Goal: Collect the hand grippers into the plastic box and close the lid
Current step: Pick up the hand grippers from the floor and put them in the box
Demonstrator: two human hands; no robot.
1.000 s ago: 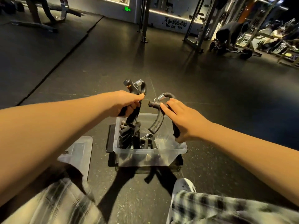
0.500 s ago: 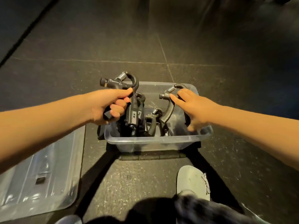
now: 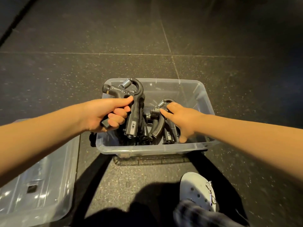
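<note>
Nearest me, below both wrists, my shoe (image 3: 196, 189) is planted on the floor (image 3: 131, 66), and the lid (image 3: 37, 185) lies flat beneath my left forearm, well apart from either grip and not yet needed. Just under my knuckles runs the near wall of the plastic box (image 3: 147, 149). My left hand (image 3: 106, 115) has its fingers curled round one handle of the tall hand gripper (image 3: 131, 102), thumb on top. The gripper stands upright, its free handle hanging down past my fingers into the box and its spring end rising beyond my thumb, above the rim. My right hand (image 3: 182, 118) pinches the low hand gripper (image 3: 159, 118) near its spring, forefinger along the top. How my other fingers lie I cannot tell. This one hangs below my fingertips, already inside the walls, beside the packed grippers (image 3: 141, 133) between my two hands. To do this well, I judge I should lower each piece until it rests on something before loosening my fingers. I would also lay the tall one flat, so nothing stands above the rim to stop the lid. Beyond both grips the far part of the box looks free.
</note>
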